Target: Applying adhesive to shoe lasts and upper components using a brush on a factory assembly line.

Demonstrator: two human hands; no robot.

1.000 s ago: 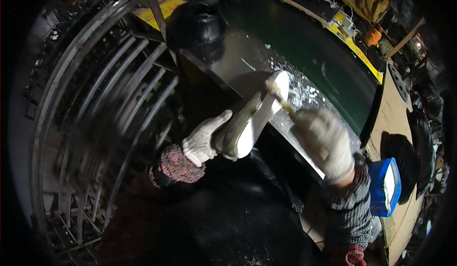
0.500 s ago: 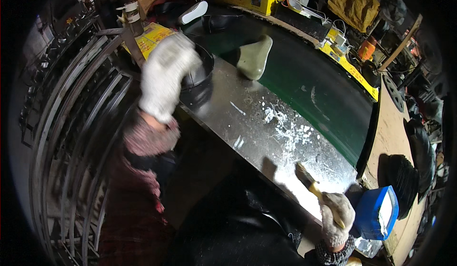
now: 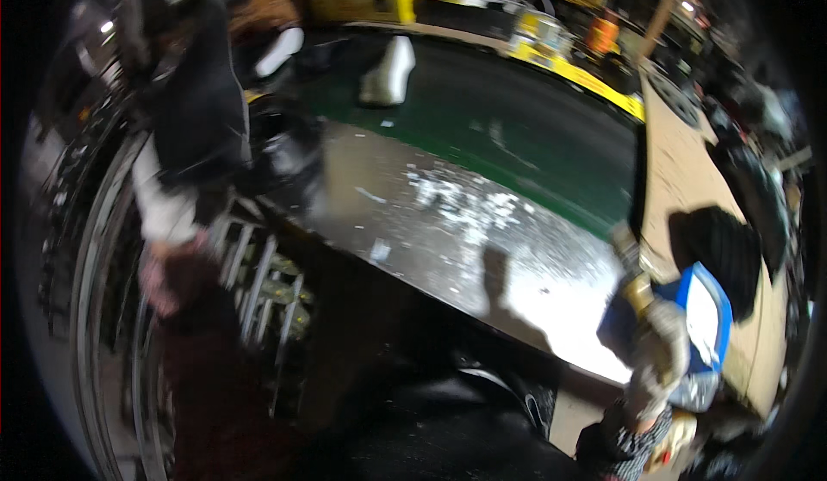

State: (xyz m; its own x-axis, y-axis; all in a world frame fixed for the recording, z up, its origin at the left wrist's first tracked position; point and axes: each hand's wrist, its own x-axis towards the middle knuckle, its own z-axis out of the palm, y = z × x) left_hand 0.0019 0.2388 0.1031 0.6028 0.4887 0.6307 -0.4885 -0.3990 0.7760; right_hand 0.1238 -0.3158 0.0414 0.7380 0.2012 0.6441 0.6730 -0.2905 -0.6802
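Note:
My left hand (image 3: 164, 207), in a white glove, grips a tall black boot (image 3: 202, 102) over the metal rack at the left; motion blurs both. Beside it on the metal sheet stands another glossy black piece, perhaps a boot (image 3: 289, 149). In its light glove, my right hand (image 3: 662, 343) is closed around the handle of a brush (image 3: 633, 266), bristles pointing up and away. That brush is beside a blue container (image 3: 702, 309) with white stuff inside. White smears cover much of the metal sheet (image 3: 353, 197).
A dark green belt surface (image 3: 534, 145) lies beyond the sheet, carrying a pale sole-shaped piece (image 3: 388, 76). Another white piece (image 3: 280, 52) sits farther left. Curved metal rack bars (image 3: 95, 309) run along the left. Stacked black sheets (image 3: 719, 248) rest at the right.
My left hand has moved left and now holds up a black boot. My right hand and the brush have shifted right, off the metal sheet to the blue container. The whole view has turned.

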